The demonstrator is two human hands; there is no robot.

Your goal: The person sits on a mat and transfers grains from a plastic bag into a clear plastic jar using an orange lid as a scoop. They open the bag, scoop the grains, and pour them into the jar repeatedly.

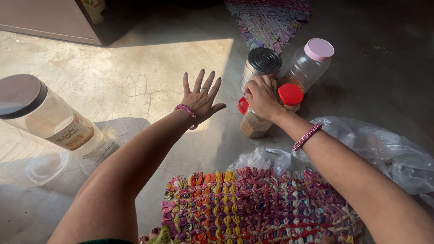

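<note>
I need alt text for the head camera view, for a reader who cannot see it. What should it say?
Seen from above, the right hand grips a small grain-filled jar on a cracked concrete floor, among a red-lidded jar, a metal tin and a pink-lidded plastic jar. The left hand hovers open, fingers spread. A colourful woven mat lies nearest the camera.

Counted: two hands, left hand [201, 97] and right hand [262, 96]. Two bangles, one per wrist [187, 110] [307, 136]. Two red-lidded jars [289, 97] [251, 118], one pink-lidded jar [311, 61], one metal tin [261, 65]. Two large clear containers [43, 113] [25, 158] seen at left. Two woven rag mats [257, 208] [269, 20]. Two clear plastic bags [384, 151] [262, 159]. One ring [204, 88] noted.
</note>
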